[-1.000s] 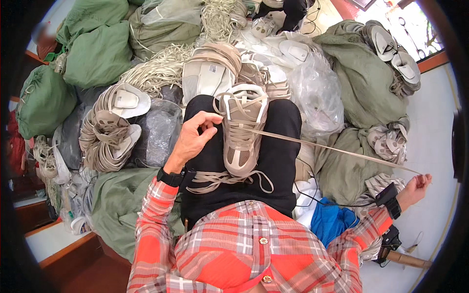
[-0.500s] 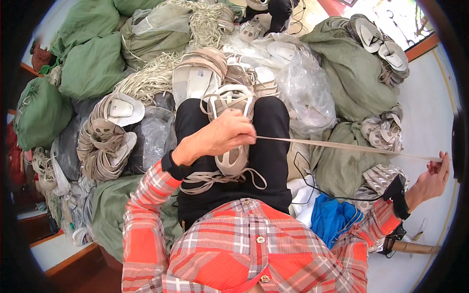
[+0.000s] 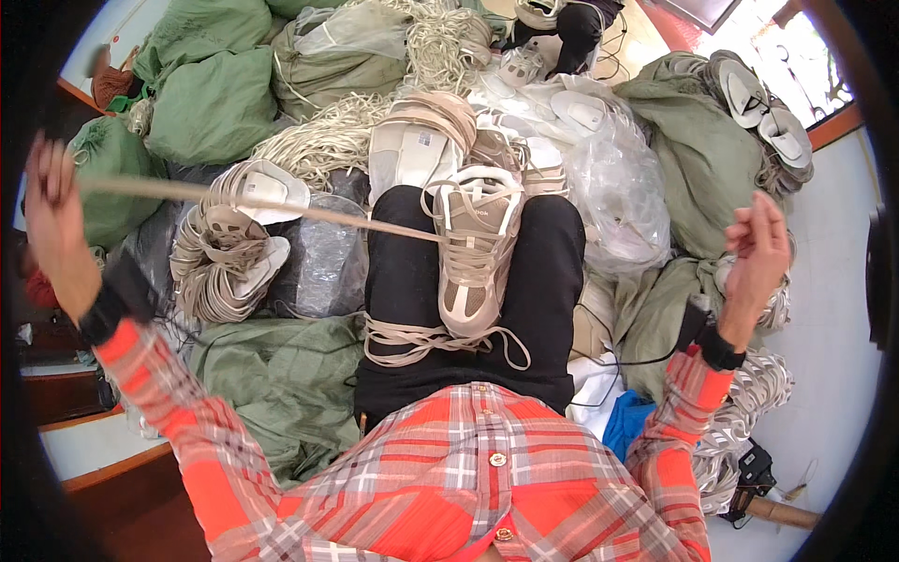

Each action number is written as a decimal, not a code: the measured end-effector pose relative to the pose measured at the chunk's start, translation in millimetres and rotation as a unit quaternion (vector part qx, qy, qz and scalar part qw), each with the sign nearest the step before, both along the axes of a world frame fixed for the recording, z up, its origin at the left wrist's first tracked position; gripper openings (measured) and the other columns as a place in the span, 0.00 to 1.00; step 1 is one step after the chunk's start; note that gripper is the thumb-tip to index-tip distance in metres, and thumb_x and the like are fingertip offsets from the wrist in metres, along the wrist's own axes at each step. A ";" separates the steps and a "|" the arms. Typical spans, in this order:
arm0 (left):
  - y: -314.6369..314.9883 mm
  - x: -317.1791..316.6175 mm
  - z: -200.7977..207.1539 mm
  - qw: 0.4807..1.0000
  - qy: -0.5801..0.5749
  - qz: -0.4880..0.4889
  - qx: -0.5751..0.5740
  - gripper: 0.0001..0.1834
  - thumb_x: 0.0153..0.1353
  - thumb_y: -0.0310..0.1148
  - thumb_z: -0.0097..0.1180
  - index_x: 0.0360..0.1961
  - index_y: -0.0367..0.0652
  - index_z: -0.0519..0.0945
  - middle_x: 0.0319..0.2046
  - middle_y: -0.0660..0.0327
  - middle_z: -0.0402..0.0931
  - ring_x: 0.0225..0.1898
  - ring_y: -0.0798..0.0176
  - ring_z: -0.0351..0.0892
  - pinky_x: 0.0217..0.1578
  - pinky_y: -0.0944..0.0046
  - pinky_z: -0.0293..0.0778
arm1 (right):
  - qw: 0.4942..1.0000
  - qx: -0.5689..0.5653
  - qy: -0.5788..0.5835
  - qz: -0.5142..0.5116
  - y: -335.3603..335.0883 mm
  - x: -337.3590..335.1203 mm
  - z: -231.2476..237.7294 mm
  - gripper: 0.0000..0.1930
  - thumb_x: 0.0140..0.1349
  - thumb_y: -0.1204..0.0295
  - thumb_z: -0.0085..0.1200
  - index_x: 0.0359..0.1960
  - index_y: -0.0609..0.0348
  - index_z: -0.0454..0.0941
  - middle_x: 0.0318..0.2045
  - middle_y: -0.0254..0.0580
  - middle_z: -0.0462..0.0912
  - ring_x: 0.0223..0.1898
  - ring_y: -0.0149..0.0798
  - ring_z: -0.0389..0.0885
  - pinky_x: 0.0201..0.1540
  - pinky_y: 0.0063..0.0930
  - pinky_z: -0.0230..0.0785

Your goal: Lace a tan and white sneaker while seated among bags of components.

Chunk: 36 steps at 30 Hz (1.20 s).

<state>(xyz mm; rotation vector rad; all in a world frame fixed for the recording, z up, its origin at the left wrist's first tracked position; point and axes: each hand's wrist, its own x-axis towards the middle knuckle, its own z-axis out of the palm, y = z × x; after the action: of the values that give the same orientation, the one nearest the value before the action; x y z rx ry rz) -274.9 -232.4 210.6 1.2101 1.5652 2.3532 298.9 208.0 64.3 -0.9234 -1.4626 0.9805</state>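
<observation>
A beige and white sneaker (image 3: 476,253) sits between my thighs, its toe toward me and its front criss-crossed with lace. From its side a flat beige shoelace (image 3: 328,214) runs taut to the far left. My left hand (image 3: 58,220), raised there and slightly blurred, is closed on the lace's far part. Out to the right, my right hand (image 3: 760,248) is lifted with fingers loosely bent and apart; no lace shows in it. A bunch of loose laces (image 3: 412,345) lies across my lap beneath the sneaker's toe.
Stacked shoe uppers (image 3: 229,248) lie left of my legs. Beyond my knees are more uppers (image 3: 421,140), a heap of laces (image 3: 318,140) and a clear plastic bag (image 3: 618,187). Green sacks (image 3: 211,112) crowd the left. Another person's dark-clothed leg (image 3: 582,36) shows at the top.
My left hand has swung from over the sneaker to the far left, drawing a lace taut. My right hand has let go of the lace it stretched rightward and come inward and up.
</observation>
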 end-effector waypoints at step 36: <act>199.8 281.5 -305.6 0.904 0.056 0.037 -0.422 0.08 0.56 0.31 0.61 0.31 0.36 0.80 0.16 0.65 0.75 0.18 0.76 0.67 0.21 0.72 0.65 | 0.884 -0.323 -0.133 0.310 -123.8 -111.1 -126.5 0.08 0.66 0.72 0.50 0.39 0.63 0.77 0.23 0.35 0.79 0.20 0.24 0.76 0.20 0.16 0.66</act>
<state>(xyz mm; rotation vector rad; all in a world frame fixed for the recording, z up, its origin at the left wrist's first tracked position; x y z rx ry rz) 6.6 -32.6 -95.0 1.0564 2.3091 1.3182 187.8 84.1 -62.3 -1.1062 -1.7424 1.9638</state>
